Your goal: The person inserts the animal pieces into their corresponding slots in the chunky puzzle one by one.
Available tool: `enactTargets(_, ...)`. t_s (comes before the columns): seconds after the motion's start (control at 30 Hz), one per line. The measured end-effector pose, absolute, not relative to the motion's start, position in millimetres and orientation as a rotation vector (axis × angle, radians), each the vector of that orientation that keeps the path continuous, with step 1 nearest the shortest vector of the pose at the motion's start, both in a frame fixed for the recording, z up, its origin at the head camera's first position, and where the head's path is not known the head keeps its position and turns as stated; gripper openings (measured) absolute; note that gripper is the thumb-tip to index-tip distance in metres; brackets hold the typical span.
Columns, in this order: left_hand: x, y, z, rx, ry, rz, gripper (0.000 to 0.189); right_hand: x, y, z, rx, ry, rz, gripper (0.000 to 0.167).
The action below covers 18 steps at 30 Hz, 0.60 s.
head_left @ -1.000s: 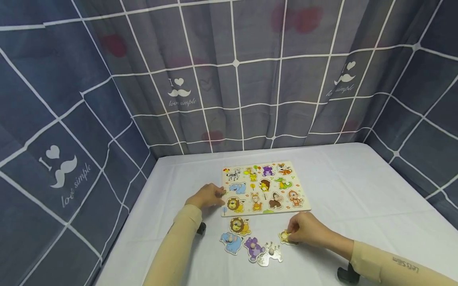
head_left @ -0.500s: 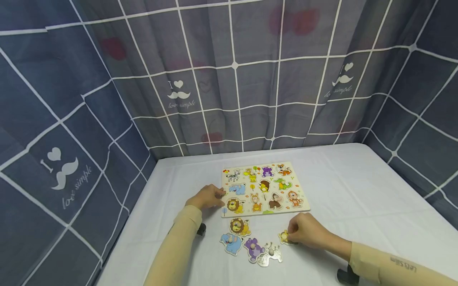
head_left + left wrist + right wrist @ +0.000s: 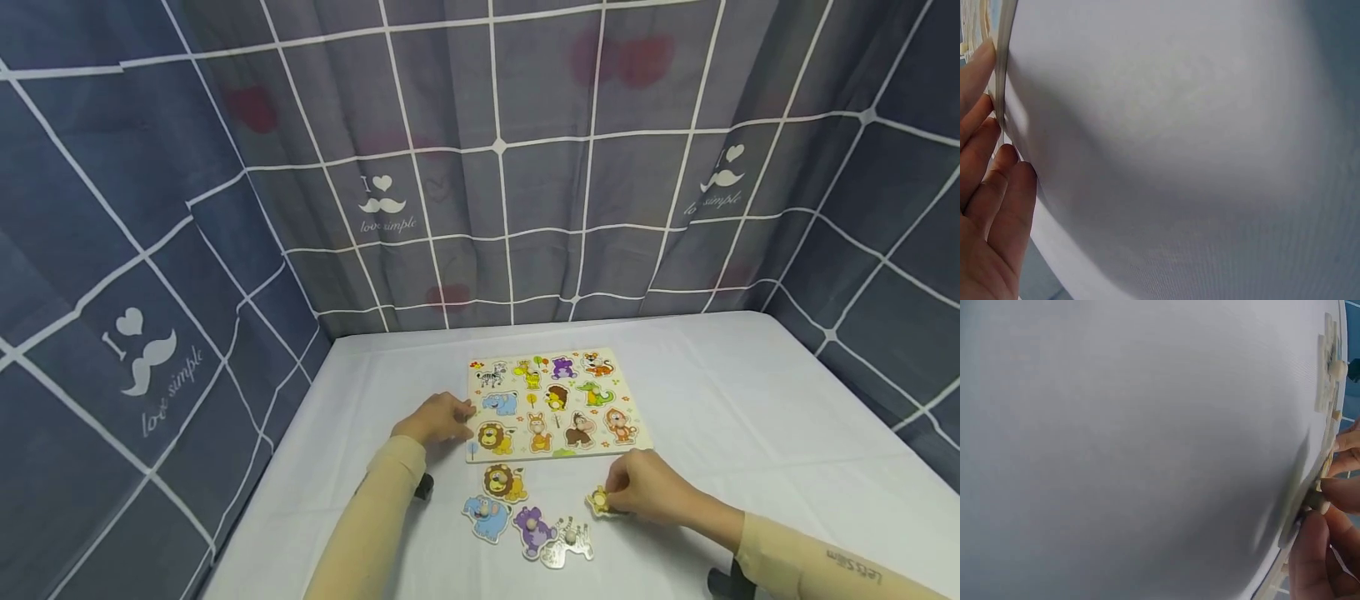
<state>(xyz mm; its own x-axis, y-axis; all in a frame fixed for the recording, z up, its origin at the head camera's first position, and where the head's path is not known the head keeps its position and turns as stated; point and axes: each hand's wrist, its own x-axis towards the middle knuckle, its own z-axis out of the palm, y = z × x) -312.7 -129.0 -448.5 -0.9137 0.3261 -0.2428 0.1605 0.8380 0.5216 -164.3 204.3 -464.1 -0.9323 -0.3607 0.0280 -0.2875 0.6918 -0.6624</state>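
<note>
My right hand (image 3: pixel 651 487) pinches the wooden knob (image 3: pixel 1317 501) of a small yellow animal puzzle piece (image 3: pixel 598 501), just in front of the board's lower right corner. Fingers cover part of the piece, and in the right wrist view it stands tilted over its shadow. The flat wooden animal puzzle board (image 3: pixel 517 417) lies farther back. At its left edge is my left hand (image 3: pixel 437 418); thumb and fingertips touch the board's rim (image 3: pixel 1001 69) with the fingers loosely extended.
Near the board's front edge lie a lion piece (image 3: pixel 504 483), a blue elephant piece (image 3: pixel 487 520), a purple hippo piece (image 3: pixel 534 533) and a pale silvery piece (image 3: pixel 567 547). The last two touch. White cloth covers the table (image 3: pixel 720 400); a grey checked curtain (image 3: pixel 540 192) hangs behind.
The head view has tilted up slightly, so the scene sits a little lower. Both hands keep their places, the right still pinching the yellow piece.
</note>
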Motion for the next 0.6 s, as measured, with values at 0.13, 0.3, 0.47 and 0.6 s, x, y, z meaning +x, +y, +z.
enactTargets(0.13,-311.8,-129.3,-448.1,0.352,2.703,0.711,0.048,-167.2,205.5,-460.9,-0.582,2.788,-1.068,0.014)
enactTargets(0.3,-312.2,-129.6,-449.0,0.363,2.706,0.71,0.049,-172.4,206.2,-458.0,-0.592,2.801,-1.064,0.016)
enactTargets(0.47,-312.6,-129.6,-450.1,0.357,2.714,0.708,0.049,-178.8,206.5,-456.7,-0.61,2.808,-1.075,0.016)
enactTargets(0.6,-312.0,-129.4,-449.7,0.357,2.721,0.698,0.049,-183.2,206.3,-454.1,-0.626,2.808,-1.077,0.016)
